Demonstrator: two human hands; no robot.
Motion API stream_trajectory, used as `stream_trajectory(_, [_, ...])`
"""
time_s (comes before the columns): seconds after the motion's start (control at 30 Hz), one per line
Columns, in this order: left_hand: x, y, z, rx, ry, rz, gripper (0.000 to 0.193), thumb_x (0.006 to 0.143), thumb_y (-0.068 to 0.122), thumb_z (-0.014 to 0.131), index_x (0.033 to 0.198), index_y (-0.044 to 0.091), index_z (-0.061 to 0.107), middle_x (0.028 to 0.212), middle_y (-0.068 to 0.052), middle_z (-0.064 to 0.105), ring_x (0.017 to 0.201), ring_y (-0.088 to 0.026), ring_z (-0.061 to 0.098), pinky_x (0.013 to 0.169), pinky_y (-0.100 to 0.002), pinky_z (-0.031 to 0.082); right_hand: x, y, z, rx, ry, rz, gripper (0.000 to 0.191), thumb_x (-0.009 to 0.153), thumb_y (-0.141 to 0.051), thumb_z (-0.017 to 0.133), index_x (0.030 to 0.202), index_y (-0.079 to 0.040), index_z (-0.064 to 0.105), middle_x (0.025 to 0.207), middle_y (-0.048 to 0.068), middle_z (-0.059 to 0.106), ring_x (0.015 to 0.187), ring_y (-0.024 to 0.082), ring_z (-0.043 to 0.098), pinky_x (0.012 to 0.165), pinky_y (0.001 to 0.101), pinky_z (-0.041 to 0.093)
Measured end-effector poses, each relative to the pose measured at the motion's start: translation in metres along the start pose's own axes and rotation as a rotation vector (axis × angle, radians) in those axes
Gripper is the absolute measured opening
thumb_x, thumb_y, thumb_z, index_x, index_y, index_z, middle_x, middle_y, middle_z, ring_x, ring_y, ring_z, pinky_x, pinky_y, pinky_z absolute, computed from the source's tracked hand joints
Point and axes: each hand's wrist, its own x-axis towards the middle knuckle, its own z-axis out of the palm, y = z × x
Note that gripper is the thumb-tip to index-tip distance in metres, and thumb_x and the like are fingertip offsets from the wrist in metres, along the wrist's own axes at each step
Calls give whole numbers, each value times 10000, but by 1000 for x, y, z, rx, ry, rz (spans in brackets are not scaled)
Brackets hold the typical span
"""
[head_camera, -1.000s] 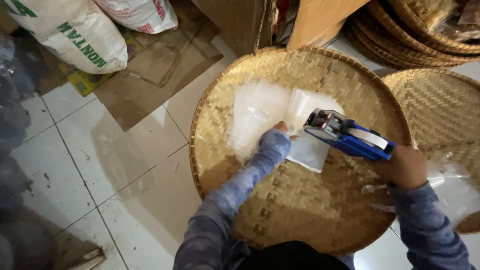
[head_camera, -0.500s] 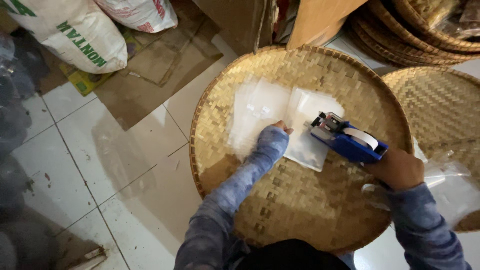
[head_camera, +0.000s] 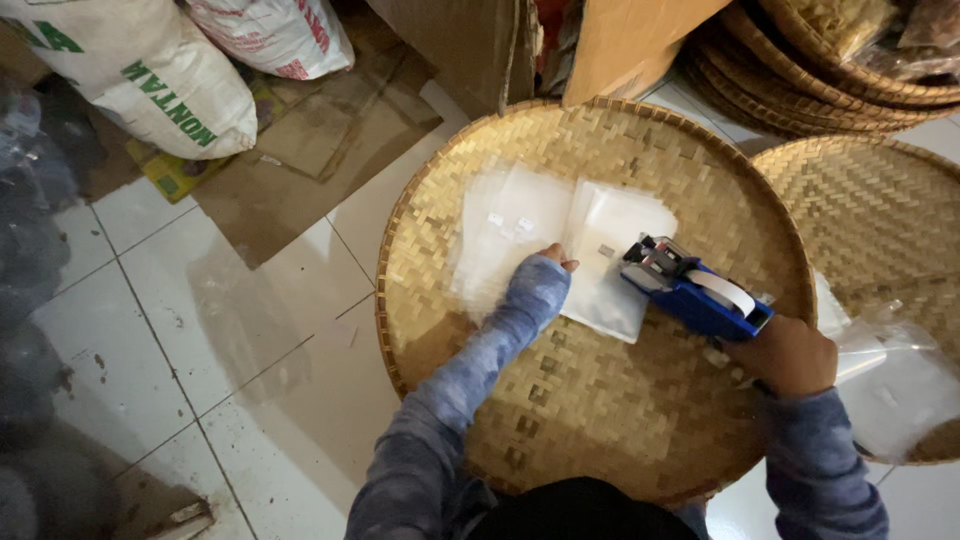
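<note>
Clear plastic bags (head_camera: 600, 262) are lying on the big woven tray (head_camera: 600, 420); the left hand (head_camera: 556, 258) is pressing them flat, fingers mostly hidden by the sleeve, so I cannot tell their state. The right hand (head_camera: 790, 352) is gripping a blue label gun (head_camera: 692, 292) at the right bag's edge. Small labels are already showing on both bags.

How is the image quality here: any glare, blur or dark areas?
Head view: dim at the left edge; soft sheen on the floor tiles; clear plastic bags look washed-out on the woven tray; the blue label gun in the right hand is sharp.
</note>
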Motion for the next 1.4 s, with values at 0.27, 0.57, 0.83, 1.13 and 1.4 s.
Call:
stream_trajectory(0.27, [3, -17, 17, -14, 119, 120, 314, 902, 271, 728, 879, 30, 527, 845, -225, 644, 819, -452, 605, 710, -552, 468, 13, 3, 21, -9, 53, -37, 567, 726, -654, 757, 967, -142, 789, 857, 187, 754, 810, 385, 748, 693, 500, 590])
stream_trajectory(0.57, [8, -21, 24, 6, 102, 127, 326, 914, 281, 742, 812, 40, 547, 804, -228, 639, 778, -457, 595, 690, -558, 453, 8, 4, 40, 13, 112, 21, 511, 758, -598, 755, 947, -124, 776, 807, 192, 737, 752, 403, 736, 683, 524, 583])
stream_trajectory(0.83, [0, 15, 2, 62, 42, 18, 312, 962, 298, 684, 830, 34, 583, 831, -250, 651, 780, -461, 601, 694, -553, 453, 10, 1, 29, 9, 62, 42, 500, 791, -603, 741, 959, -134, 775, 807, 204, 741, 748, 423, 733, 670, 532, 580])
stream_trajectory(1.13, [5, 6, 3, 94, 20, 68, 366, 1004, 360, 567, 835, 44, 647, 858, -239, 674, 842, -460, 633, 750, -556, 483, 10, 10, 32, 19, 70, 9, 503, 773, -606, 745, 1013, -165, 766, 826, 187, 747, 761, 412, 737, 660, 529, 584])
stream_trajectory(1.4, [7, 1, 1, 751, -120, 279, 195, 974, 215, 559, 922, 103, 710, 884, -141, 716, 823, -350, 692, 625, -539, 544, 11, 13, 33, 26, 77, -2, 524, 765, -620, 750, 1022, -164, 764, 820, 190, 747, 753, 412, 735, 655, 532, 579])
